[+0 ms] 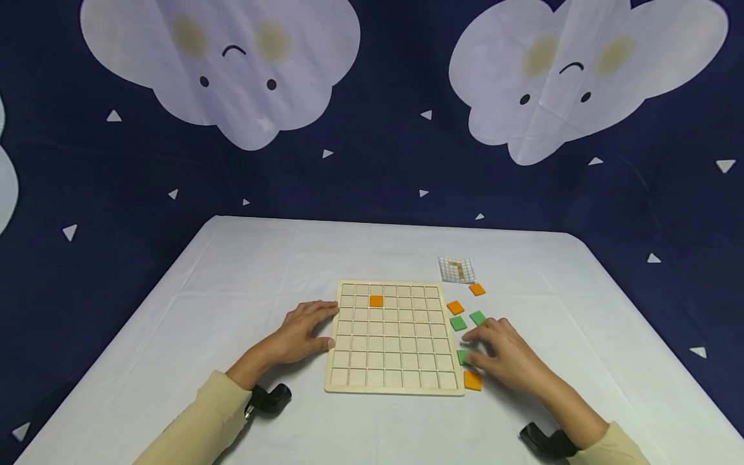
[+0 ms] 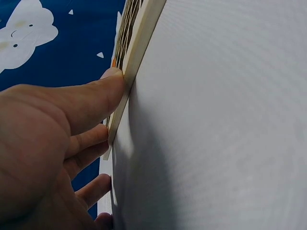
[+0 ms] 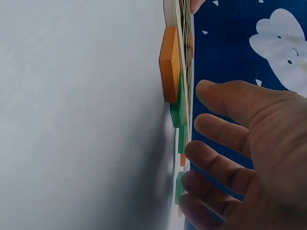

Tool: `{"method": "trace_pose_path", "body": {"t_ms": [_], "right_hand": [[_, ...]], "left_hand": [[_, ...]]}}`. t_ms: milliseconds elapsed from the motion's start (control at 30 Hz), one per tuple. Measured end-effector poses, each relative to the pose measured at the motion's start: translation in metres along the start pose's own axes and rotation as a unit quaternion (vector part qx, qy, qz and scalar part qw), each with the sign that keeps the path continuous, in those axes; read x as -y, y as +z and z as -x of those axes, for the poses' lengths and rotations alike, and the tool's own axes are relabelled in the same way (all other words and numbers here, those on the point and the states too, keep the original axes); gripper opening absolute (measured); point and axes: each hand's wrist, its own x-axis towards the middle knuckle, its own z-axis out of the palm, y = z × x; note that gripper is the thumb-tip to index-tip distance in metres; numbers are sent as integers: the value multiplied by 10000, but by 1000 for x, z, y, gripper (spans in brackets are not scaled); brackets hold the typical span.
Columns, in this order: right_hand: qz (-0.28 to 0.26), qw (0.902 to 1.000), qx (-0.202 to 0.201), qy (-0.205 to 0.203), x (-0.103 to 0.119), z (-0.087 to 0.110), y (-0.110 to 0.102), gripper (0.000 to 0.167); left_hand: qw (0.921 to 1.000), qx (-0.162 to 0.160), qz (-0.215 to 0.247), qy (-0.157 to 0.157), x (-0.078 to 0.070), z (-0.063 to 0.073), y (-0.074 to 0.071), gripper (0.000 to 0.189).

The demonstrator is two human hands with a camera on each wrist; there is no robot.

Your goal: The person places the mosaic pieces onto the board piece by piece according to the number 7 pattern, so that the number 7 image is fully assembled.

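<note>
A wooden grid board (image 1: 394,391) lies on the white table with one orange square tile (image 1: 376,301) in its second row. At the board's left edge, my left hand (image 1: 303,332) rests its thumb and fingertips, the fingers fairly straight. My right hand (image 1: 504,354) hovers beside the board's right edge, fingers loosely bent and spread, holding nothing. Below its thumb lies a green square tile (image 1: 462,357), partly covered in the head view. Nearer me sits an orange tile (image 1: 473,381). Two more green tiles, one (image 1: 458,323) by the board and another (image 1: 478,318), lie beyond the fingers.
Two more orange tiles, one (image 1: 455,308) beside the board and one (image 1: 477,289) farther back, lie on the right. Behind them is a small card (image 1: 456,270) printed with a coloured grid. A dark blue cloth with clouds hangs past the table's (image 1: 261,258) far edge.
</note>
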Motion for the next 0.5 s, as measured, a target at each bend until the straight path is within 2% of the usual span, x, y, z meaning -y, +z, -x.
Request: {"method": "trace_pose_path", "body": {"t_ms": [333,500], "right_hand": [[26,10000,72,-25,-4,4,0,24],[95,9997,189,90,-7,5,2,23]], "left_hand": [[10000,-14,16,26,0,0,0,62],[10000,-39,5,27,0,0,0,62]]}}
